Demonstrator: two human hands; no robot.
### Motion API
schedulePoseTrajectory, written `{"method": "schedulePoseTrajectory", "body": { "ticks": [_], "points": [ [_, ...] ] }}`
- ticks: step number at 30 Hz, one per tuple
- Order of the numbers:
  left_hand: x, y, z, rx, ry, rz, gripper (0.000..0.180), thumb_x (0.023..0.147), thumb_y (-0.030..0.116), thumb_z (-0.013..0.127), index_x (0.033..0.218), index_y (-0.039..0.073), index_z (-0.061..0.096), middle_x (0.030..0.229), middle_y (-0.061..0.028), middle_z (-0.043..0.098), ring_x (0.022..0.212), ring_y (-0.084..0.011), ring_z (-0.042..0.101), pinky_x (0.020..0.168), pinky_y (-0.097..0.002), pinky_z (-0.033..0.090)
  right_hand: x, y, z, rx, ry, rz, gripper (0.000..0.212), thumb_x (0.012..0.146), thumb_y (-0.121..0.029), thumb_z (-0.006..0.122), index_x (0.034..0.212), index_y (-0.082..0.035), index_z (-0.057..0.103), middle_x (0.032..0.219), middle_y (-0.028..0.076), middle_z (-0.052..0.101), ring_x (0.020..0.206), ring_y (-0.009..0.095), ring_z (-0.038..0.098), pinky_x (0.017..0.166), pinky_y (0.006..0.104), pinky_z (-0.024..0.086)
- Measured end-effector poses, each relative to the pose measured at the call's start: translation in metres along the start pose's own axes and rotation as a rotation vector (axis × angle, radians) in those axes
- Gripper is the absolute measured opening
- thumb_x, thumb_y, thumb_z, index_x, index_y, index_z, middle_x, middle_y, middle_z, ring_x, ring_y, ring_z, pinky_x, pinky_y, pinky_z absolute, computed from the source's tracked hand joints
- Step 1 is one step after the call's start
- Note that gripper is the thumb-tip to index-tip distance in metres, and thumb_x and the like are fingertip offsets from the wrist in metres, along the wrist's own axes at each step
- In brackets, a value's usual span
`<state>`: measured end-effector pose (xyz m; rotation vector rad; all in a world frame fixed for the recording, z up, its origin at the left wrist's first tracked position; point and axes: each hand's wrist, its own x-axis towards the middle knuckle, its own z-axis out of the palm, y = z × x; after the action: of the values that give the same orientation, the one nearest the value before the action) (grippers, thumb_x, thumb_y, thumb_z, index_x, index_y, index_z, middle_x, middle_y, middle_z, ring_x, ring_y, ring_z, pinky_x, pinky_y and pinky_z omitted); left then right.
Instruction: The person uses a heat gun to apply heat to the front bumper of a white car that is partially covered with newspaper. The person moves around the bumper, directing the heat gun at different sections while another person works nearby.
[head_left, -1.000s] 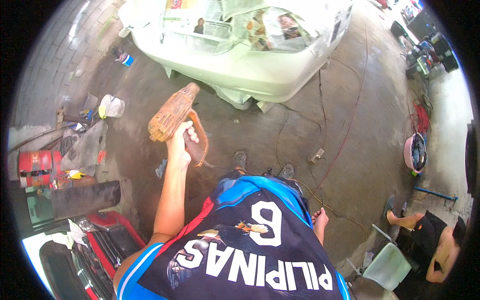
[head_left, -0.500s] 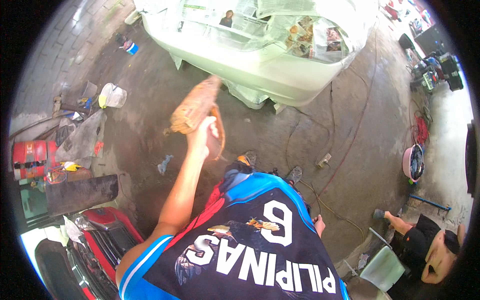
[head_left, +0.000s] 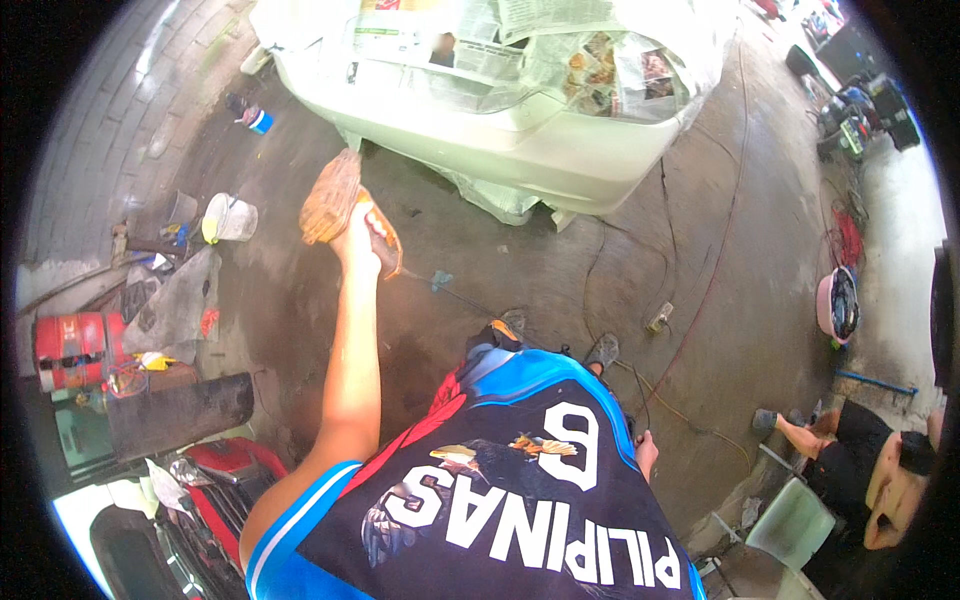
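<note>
My left hand (head_left: pixel 358 240), arm stretched out ahead, is closed around a brown-orange tool (head_left: pixel 334 197) with a thick barrel-like body and a curved handle. Its exact kind is not clear. A thin dark line runs from near this hand toward my feet. At my right side, my right hand (head_left: pixel 646 455) is partly hidden by my jersey, its fingers closed on a dark cord (head_left: pixel 645 405). Beyond the tool stands a pale car bumper (head_left: pixel 500 130), with newspaper (head_left: pixel 490 75) and clear plastic over the car above it. A bluish scrap (head_left: pixel 440 281) lies on the floor.
Cords and a hose trail over the concrete floor, with a small box (head_left: pixel 660 317) among them. A white bucket (head_left: pixel 232 217), red tank (head_left: pixel 70 345) and car parts line the left. A pink basin (head_left: pixel 838 305), chair (head_left: pixel 790 525) and seated person (head_left: pixel 875 460) are at right.
My left hand has swung to the left with the tool. The bluish scrap has shifted right and farther from me. The view has turned slightly.
</note>
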<state>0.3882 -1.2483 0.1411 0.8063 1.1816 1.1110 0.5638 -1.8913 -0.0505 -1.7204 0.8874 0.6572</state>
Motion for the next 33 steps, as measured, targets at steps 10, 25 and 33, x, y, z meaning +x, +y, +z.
{"method": "schedulePoseTrajectory", "body": {
  "ticks": [10, 25, 33],
  "points": [
    [-0.142, -0.078, 0.076, 0.14, -0.574, -0.142, 0.016, 0.082, 0.011, 0.07, 0.09, 0.007, 0.056, 0.067, 0.0002, 0.055, 0.053, -0.0103, 0.053, 0.051, -0.0239, 0.044, 0.03, -0.039, -0.006, -0.093, -0.063, -0.065, 0.035, 0.096, -0.034, 0.052, 0.071, -0.009, 0.051, 0.058, 0.005, 0.053, 0.043, 0.015, 0.051, 0.036, 0.0274, 0.034],
    [-0.096, -0.159, -0.013, 0.156, 0.061, -0.035, 0.006, 0.081, 0.009, 0.06, 0.081, 0.008, 0.054, 0.059, 0.0026, 0.046, 0.046, -0.0103, 0.046, 0.044, -0.0249, 0.042, 0.044, -0.056, -0.034, -0.134, -0.069, -0.035, 0.035, 0.095, -0.036, 0.053, 0.072, -0.01, 0.053, 0.059, 0.002, 0.056, 0.044, 0.013, 0.052, 0.038, 0.0254, 0.034],
    [-0.201, -0.283, 0.068, 0.652, -0.4, -0.396, 0.028, 0.088, 0.039, 0.067, 0.083, 0.012, 0.061, 0.069, 0.004, 0.052, 0.062, -0.0093, 0.05, 0.058, -0.0267, 0.043, 0.066, -0.07, -0.048, -0.174, -0.15, -0.012, 0.037, 0.095, -0.036, 0.053, 0.072, -0.008, 0.053, 0.058, 0.006, 0.057, 0.041, 0.014, 0.052, 0.035, 0.0276, 0.037]
  ]
}}
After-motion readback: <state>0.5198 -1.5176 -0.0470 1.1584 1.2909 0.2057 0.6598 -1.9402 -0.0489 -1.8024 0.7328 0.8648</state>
